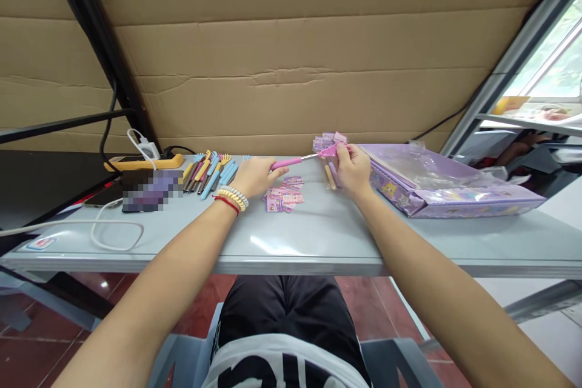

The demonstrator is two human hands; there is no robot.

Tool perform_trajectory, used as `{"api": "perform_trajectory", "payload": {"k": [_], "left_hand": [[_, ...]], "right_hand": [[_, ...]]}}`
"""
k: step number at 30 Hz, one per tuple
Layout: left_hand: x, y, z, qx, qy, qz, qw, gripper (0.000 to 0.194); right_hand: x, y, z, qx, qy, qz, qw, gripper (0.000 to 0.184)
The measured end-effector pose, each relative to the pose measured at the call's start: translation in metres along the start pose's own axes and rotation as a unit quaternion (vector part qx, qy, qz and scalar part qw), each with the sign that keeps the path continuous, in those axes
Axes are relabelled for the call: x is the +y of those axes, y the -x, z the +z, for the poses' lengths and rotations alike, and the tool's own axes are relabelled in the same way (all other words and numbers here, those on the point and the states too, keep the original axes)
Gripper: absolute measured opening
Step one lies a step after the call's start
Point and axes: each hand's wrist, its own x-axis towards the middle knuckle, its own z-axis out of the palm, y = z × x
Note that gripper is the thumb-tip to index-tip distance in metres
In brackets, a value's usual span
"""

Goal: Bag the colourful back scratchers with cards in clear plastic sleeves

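Note:
Between my two hands a pink back scratcher [287, 163] with a thin metal shaft stretches level above the table. My left hand [257, 177] grips its pink handle end, with bracelets on the wrist. The fingers of my right hand [354, 167] are closed on its pink head end. Below my left hand lie several small pink and purple printed cards [284, 197]. A second group of such cards [324, 141] is behind the right hand. Partly hidden beside that hand are a yellow and a purple handle [330, 177]. To the left lies a pile of colourful back scratchers [211, 173].
A purple box [459, 203] with clear plastic in it stands on the right. On the left are a yellow power strip [145, 162], a plugged-in white charger [148, 147], a blurred-out object [152, 191] and a white cable [116, 248]. Cardboard [282, 42] rises behind the table.

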Motion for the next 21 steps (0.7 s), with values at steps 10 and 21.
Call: {"api": "perform_trajectory", "payload": {"k": [10, 21], "left_hand": [[0.014, 0.005, 0.004, -0.072, 0.028, 0.122, 0.989, 0.047], [0.014, 0.005, 0.004, -0.069, 0.049, 0.157, 0.984, 0.034]], "right_hand": [[-0.016, 0.019, -0.001, -0.408, -0.139, 0.052, 0.901, 0.043], [-0.018, 0.019, 0.001, -0.448, -0.104, 0.053, 0.886, 0.040]]}}
